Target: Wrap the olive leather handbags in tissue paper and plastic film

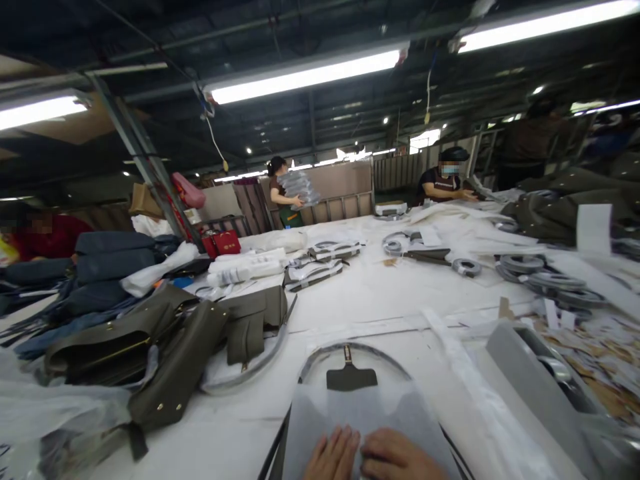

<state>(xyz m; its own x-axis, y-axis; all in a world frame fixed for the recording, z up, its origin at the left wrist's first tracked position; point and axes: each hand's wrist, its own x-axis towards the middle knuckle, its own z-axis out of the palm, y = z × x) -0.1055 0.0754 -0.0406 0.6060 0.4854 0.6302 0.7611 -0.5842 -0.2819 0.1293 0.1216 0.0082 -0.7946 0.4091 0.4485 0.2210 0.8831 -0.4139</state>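
Observation:
At the bottom centre, a translucent white sheet (320, 413) lies over a dark olive handbag whose edges show at both sides. Beyond the sheet, the bag's olive tab (351, 379) with gold-coloured hardware sits inside a wrapped, arched handle (373, 348). My left hand (333, 457) rests on the sheet, its fingers stretched out flat. Close to its right, my right hand (397, 457) also touches the sheet, with its fingers slightly bent and pointing left. Nothing shows in either hand. The lower part of each hand is cut off by the frame.
Olive handbags (173, 360) and dark blue pieces (117, 257) pile up at left. A grey tape dispenser (537, 380) stands at right beside paper scraps (595, 353). Coiled wrapped straps (543, 273) lie farther back. Co-workers are at the far side, one carrying a wrapped stack (299, 189).

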